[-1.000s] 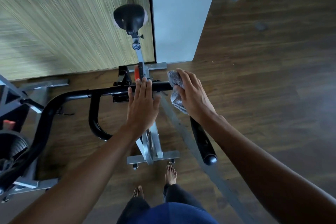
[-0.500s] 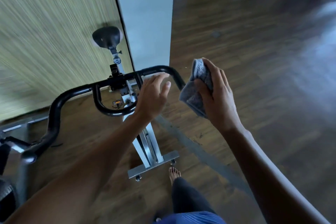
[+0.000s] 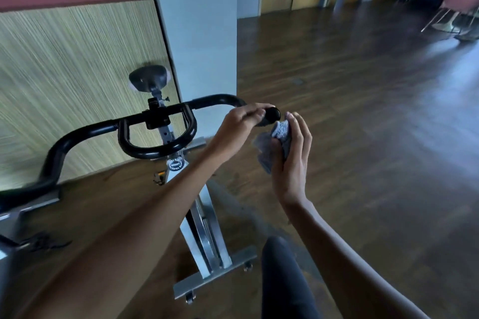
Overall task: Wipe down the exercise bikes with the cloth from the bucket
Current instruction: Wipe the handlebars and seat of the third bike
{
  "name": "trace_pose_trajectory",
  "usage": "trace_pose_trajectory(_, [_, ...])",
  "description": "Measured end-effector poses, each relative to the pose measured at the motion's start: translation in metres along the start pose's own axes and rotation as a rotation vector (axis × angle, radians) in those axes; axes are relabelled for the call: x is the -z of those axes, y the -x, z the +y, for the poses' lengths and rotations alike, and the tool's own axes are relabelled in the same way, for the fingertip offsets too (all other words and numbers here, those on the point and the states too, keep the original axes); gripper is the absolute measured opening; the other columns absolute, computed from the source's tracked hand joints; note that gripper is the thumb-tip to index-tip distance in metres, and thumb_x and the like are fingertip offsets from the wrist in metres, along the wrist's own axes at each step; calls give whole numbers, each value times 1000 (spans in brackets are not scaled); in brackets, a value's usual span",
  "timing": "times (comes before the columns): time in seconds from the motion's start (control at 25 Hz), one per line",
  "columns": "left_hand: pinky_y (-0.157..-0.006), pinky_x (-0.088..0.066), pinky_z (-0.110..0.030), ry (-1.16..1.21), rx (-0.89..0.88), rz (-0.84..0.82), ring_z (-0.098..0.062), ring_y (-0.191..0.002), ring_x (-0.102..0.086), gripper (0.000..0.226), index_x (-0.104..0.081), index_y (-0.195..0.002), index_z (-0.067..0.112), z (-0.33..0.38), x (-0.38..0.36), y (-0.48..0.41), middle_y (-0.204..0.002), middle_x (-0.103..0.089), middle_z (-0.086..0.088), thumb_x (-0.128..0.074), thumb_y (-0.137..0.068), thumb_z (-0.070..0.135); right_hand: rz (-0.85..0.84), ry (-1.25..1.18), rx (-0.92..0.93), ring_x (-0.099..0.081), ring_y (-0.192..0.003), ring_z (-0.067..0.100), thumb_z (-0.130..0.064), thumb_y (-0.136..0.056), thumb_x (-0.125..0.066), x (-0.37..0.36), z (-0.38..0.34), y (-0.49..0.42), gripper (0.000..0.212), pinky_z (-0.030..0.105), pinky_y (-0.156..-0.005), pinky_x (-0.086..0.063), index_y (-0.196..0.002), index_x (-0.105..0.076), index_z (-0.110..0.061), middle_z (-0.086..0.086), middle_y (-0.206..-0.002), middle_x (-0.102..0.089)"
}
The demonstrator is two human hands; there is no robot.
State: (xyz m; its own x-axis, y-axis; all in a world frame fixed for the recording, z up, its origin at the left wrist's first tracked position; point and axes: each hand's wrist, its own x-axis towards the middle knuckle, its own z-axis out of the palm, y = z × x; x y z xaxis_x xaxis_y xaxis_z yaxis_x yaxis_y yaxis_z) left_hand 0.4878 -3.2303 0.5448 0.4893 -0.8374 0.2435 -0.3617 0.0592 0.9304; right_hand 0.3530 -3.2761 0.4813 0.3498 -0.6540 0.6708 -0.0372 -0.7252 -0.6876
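**Handlebar end steadied, cloth held ready beside it**

The wiping of the exercise bike (image 3: 193, 238) is judged to be at the handlebar (image 3: 155, 152) stage. The bar's grip end (image 3: 272, 113) is clasped by the left hand (image 3: 238, 124), fingers curled over it, while the cloth (image 3: 281, 132) is gripped in the right hand (image 3: 293, 160), whose fingers are curled round it. It is held just beside the left fingertips and seemingly short of the grip end, though blur leaves that unsettled. Next, the cloth is likely to be closed round the bar and drawn along it, which calls for the left hand to be shifted clear. The cloth is seen as grey, mottled and bunched into a wad, with a loose corner hanging at the palm side of the right hand.
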Motion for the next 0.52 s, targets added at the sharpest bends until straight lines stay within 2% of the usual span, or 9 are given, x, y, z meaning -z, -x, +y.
trace_pose_trajectory(0.08, [-90, -45, -16, 93, -95, 46, -1, -97, -66, 23, -73, -108, 14, -7, -4, -2, -100, -73, 6, -54, -97, 6, 45, -25, 159, -26, -148, 34, -18, -105, -46, -26, 25, -9, 47, 54, -117, -31, -149, -32, -8, 18, -155, -26])
trace_pose_trajectory(0.16, [-90, -46, -22, 113, -190, 65, -6, -95, -65, 22, -74, -99, 21, -21, -8, -6, -94, -73, 8, -56, -96, 8, 121, -13, 346, -19, -150, 38, -23, -107, -41, -54, 50, -21, 47, 60, -117, -26, -150, -26, -15, 15, -158, -16])
trace_pose_trajectory(0.24, [-90, -45, -29, 126, -280, 78, -12, -97, -63, 19, -74, -95, 22, -34, -6, -14, -96, -72, 4, -57, -93, 14, 253, 31, 496, -16, -151, 30, -30, -109, -33, -77, 68, -35, 51, 54, -119, -22, -155, -13, -28, 1, -165, -3])
trace_pose_trajectory(0.32, [-89, -47, -26, 117, -397, 63, -12, -96, -65, 24, -75, -93, 22, -43, -2, -19, -95, -73, 4, -54, -89, 10, 386, 51, 588, -12, -152, 17, -37, -109, -26, -93, 80, -45, 58, 40, -117, -23, -157, 6, -35, -12, -165, 14])
trace_pose_trajectory(0.4, [-81, -50, -22, 74, -495, 71, -10, -86, -67, 28, -77, -83, 25, -52, -3, -22, -86, -73, 6, -54, -87, 9, 458, 5, 631, -1, -151, 4, -40, -109, -23, -103, 89, -52, 58, 31, -115, -14, -157, 9, -32, -6, -166, 16])
trace_pose_trajectory(0.52, [-83, -50, -28, 31, -619, 137, -12, -82, -67, 31, -79, -80, 24, -59, -7, -25, -84, -74, 2, -54, -90, 10, 470, -111, 701, -1, -152, 9, -28, -108, -33, -106, 92, -59, 61, 28, -118, -10, -158, -3, -11, 16, -165, -4])
